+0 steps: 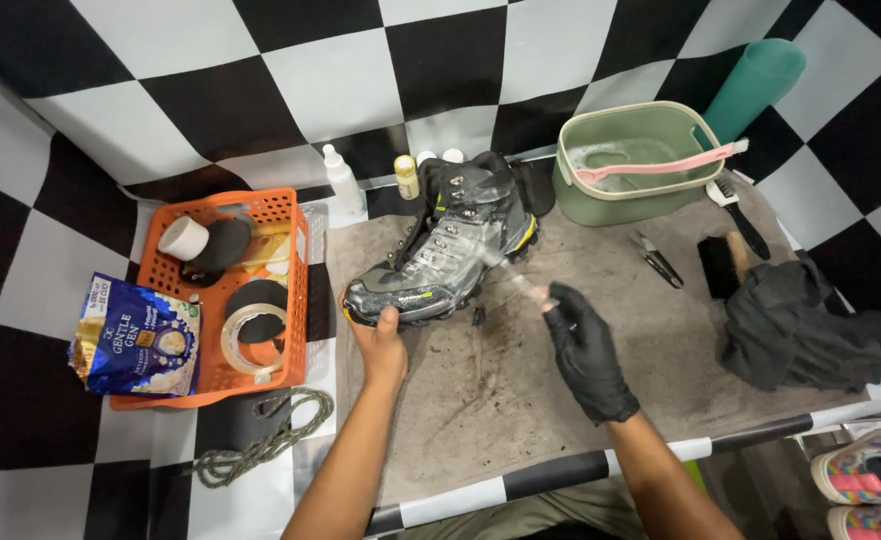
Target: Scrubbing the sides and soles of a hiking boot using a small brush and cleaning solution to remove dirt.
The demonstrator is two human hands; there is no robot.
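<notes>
Bare left hand (380,345) clamps the muddy boot's (440,250) rubber toe; black-gloved right hand (585,350), grip closed on something blurred.

Muddy grey hiking boot (440,255) with yellow trim, upright on brown mat (520,370).

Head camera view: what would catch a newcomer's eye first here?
A grey hiking boot lies mid-mat, its toe held by the bare left hand. The black-gloved right hand holds a small clear bottle beside it. An orange basket of tape rolls sits left; a green tub stands behind.
</notes>
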